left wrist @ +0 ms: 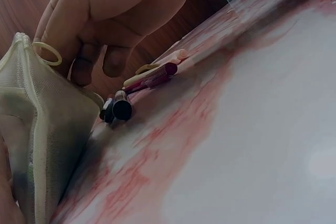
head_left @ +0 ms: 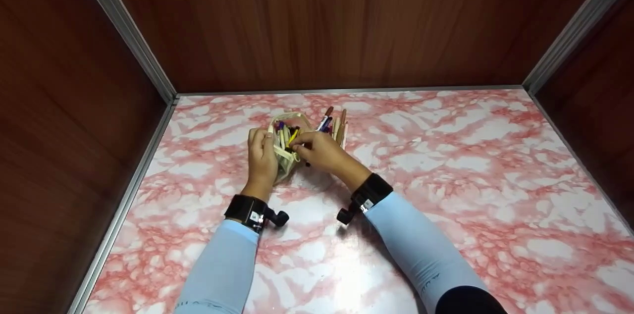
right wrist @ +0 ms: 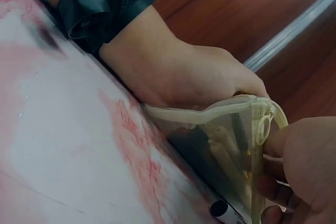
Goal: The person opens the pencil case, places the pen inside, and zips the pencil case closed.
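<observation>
The left hand (head_left: pixel 262 158) holds the pouch (head_left: pixel 285 166) by its left side, thumb at the rim and fingers along the outside. The pouch is pale yellow mesh; its mouth lies between the two hands, with several pens (head_left: pixel 281 133) inside, just right of the left thumb.

The right hand (head_left: pixel 324 151) is at the mouth, fingers bent, thumb and index finger narrowly spaced. The yellow pen (head_left: pixel 294 136) is at these fingertips; whether they pinch it or the rim cannot be told. The zip pull (right wrist: pixel 264 129) hangs just beside the right index finger.

Beyond the right knuckles, a loose group of pens lies on the table (head_left: pixel 446 180), including a brown pen (head_left: pixel 342 128). A black-ended pen (left wrist: pixel 122 108) lies below the right fingers, near the pouch. Each wrist, behind the fingers, carries a black band (head_left: pixel 245 210).
</observation>
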`<state>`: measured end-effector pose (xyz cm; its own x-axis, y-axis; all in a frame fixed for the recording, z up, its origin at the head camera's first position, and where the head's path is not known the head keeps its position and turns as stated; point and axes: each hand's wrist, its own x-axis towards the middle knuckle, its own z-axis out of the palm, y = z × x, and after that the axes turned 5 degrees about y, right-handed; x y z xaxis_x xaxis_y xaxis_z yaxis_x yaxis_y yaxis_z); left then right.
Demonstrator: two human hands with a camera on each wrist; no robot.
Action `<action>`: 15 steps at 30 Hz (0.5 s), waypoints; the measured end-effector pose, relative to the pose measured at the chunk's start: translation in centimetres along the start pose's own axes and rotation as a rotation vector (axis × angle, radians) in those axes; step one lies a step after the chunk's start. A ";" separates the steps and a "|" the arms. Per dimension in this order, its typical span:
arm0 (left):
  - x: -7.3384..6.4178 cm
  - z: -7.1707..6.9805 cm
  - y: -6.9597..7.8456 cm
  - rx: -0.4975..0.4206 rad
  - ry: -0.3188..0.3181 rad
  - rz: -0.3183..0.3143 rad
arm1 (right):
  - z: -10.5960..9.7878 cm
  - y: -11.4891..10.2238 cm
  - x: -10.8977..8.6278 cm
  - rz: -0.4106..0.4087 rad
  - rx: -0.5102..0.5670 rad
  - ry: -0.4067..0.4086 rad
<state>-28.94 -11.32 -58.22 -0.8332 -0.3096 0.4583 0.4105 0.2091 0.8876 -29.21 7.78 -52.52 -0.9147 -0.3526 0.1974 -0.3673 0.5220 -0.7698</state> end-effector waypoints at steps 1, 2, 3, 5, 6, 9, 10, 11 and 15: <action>0.0 0.0 0.0 0.002 0.000 0.000 | -0.1 0.0 0.0 -0.002 0.008 0.002; 0.0 0.0 0.0 0.003 0.001 -0.003 | -0.2 0.1 0.0 -0.003 0.019 0.011; 0.0 0.0 0.0 0.003 0.001 -0.008 | -0.4 0.2 0.0 0.002 0.030 0.024; 0.0 0.0 0.0 0.007 0.000 -0.012 | -0.9 0.6 0.1 0.017 0.054 0.046; 0.0 0.0 0.0 0.009 -0.001 -0.014 | -1.2 0.9 0.2 0.027 0.055 0.058; 0.0 0.0 0.1 0.020 -0.004 -0.020 | -2.2 1.7 0.3 0.076 0.016 0.094; 0.0 0.0 0.1 0.024 -0.006 -0.020 | -2.6 2.0 0.3 0.091 -0.009 0.107; -0.1 0.0 0.1 0.024 -0.007 -0.021 | -3.0 2.4 0.3 0.107 -0.038 0.123; 0.0 -0.1 0.2 0.028 -0.005 -0.018 | -4.6 3.7 0.2 0.189 -0.148 0.160</action>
<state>-28.80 -11.36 -58.09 -0.8421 -0.3086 0.4422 0.3854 0.2292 0.8938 -31.56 13.21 -52.50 -0.9799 -0.1173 0.1613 -0.1977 0.6788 -0.7072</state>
